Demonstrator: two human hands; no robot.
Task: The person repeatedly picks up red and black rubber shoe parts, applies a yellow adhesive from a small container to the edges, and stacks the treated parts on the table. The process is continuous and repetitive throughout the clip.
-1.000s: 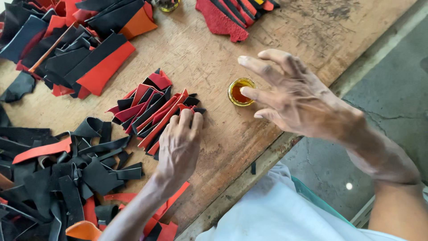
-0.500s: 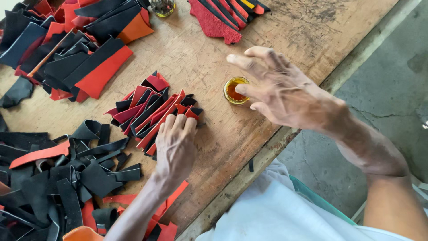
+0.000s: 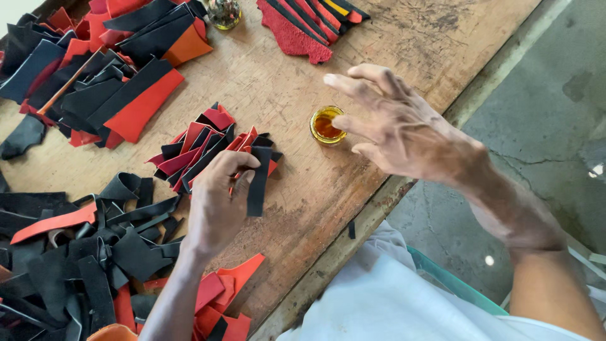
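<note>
Here, nearest the person's white-clad lap, a few flat orange-red leather offcuts [image 3: 233, 297] hang at the worn wooden workbench's [image 3: 303, 208] front edge, well short of the small round glass pot of amber glue [image 3: 326, 124], which I take as my landmark. Left of those lies a loose heap of black and red leather strips [image 3: 82, 252].

Closer to the pot, on its left, the left hand [image 3: 218, 202] pinches a narrow black leather strip [image 3: 258, 183] between thumb and curled fingers, lifting it off the fanned stack of red and black cut strips [image 3: 202, 148] that sits just beside the pot. The right hand [image 3: 404, 129] hovers just right of the pot with fingers spread wide and holding nothing; one fingertip looks very near the rim, though I cannot tell whether it touches.

Beyond the pot, far left, rests a pile of larger black and red leather panels [image 3: 113, 95]; straight past it, at the bench's far edge, lie a rough red suede piece with striped strips [image 3: 303, 28] and a second small glass jar [image 3: 224, 12].

The risk I see: the pot is open and unsteadied, so a knock from those splayed fingers could tip glue over the bench and the neighbouring stack. The light pinch might also drag several strips along, or let the strip slip.
</note>
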